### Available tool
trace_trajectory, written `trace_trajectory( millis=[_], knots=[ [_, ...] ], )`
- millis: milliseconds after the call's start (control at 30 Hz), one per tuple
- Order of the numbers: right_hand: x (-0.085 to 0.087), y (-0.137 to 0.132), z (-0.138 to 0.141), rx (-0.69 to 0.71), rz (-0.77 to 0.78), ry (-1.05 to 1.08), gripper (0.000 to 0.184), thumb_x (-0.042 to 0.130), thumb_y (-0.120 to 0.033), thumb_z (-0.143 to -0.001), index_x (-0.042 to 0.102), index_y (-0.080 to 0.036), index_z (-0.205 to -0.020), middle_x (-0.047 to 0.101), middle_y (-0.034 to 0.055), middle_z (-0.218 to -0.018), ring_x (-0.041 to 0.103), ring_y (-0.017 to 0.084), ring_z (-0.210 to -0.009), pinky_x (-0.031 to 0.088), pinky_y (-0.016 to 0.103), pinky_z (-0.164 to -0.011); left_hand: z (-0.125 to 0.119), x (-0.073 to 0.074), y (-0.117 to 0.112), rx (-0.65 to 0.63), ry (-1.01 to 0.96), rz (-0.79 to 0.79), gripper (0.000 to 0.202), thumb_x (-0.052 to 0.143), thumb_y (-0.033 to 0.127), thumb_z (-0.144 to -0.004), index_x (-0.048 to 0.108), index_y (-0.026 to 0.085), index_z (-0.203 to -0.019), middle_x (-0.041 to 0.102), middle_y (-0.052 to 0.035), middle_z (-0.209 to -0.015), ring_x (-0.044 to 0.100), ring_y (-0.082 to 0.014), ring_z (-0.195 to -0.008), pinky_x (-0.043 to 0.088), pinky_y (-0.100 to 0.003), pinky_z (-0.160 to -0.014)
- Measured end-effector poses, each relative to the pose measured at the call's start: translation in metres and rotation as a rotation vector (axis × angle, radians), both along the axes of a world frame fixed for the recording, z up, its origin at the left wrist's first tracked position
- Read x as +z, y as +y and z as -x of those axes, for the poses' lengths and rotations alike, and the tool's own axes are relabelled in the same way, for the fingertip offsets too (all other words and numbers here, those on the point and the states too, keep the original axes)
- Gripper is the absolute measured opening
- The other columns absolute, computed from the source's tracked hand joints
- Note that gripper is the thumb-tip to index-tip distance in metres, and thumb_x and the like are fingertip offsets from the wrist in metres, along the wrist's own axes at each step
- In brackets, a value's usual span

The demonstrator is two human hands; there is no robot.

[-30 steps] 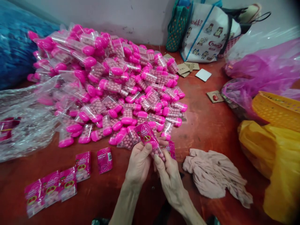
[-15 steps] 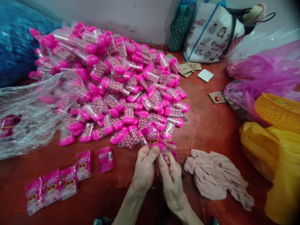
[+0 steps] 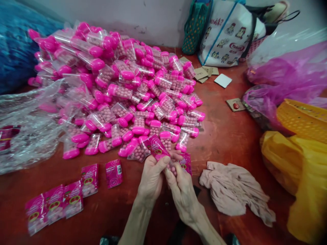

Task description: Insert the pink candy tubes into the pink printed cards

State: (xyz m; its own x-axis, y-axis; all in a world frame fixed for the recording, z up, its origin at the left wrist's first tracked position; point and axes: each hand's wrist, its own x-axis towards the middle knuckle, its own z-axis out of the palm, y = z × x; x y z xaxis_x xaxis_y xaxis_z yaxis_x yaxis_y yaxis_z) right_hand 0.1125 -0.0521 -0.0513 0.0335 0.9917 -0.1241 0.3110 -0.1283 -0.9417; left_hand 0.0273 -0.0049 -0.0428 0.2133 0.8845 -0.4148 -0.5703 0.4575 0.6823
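Note:
Both of my hands are closed on a glossy pink printed packet (image 3: 155, 147) in front of the heap. My left hand (image 3: 152, 175) pinches its printed part, thumb on top. My right hand (image 3: 182, 186) grips the clear lower end, where several small pink balls (image 3: 172, 168) show; some right fingers reach out behind it. Just past the right fingers lies another pink packet (image 3: 187, 162), partly covered by the hand. To the left on the red surface are several similar packets (image 3: 73, 199) with clear lower ends, and one packet (image 3: 114, 173) showing a barcode.
A large heap of clear containers with pink caps (image 3: 120, 90) fills the middle and left. Crumpled clear plastic (image 3: 30, 132) lies left. On the right are a pale cloth (image 3: 233, 189), a yellow bag (image 3: 304, 177), a yellow basket (image 3: 304, 119) and cardboard pieces (image 3: 201, 73).
The held packet has tilted and moved slightly left together with my hands. More of the packet behind my right fingers now shows.

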Motion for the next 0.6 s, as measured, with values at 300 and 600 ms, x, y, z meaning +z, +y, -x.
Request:
trace_trajectory(
  millis=[300,600],
  knots=[
    [0.0032,-0.0008,0.0063,-0.022,0.269,0.551,0.027,0.038,-0.043,-0.090,0.043,-0.020,-0.076,0.035,-0.0077,-0.054,0.030,0.007,-0.042,0.026,0.018,-0.038,0.0036,-0.0016,-0.0051,-0.002,0.141,0.084,0.022,0.069,0.025,-0.067,0.069,0.011,-0.083,0.064,-0.0032,-0.059,0.055,-0.0114,-0.045,0.039,-0.018,-0.038],
    [0.0036,0.0009,0.0068,-0.045,0.293,0.655,0.027,0.040,-0.045,-0.089,0.044,-0.020,-0.079,0.034,-0.0076,-0.055,0.028,0.006,-0.042,0.024,0.017,-0.037,0.0006,0.0037,-0.0061,0.065,0.102,0.040,0.021,0.060,0.032,-0.077,0.068,0.013,-0.083,0.069,-0.0058,-0.072,0.061,-0.0135,-0.055,0.045,-0.019,-0.043]
  ],
)
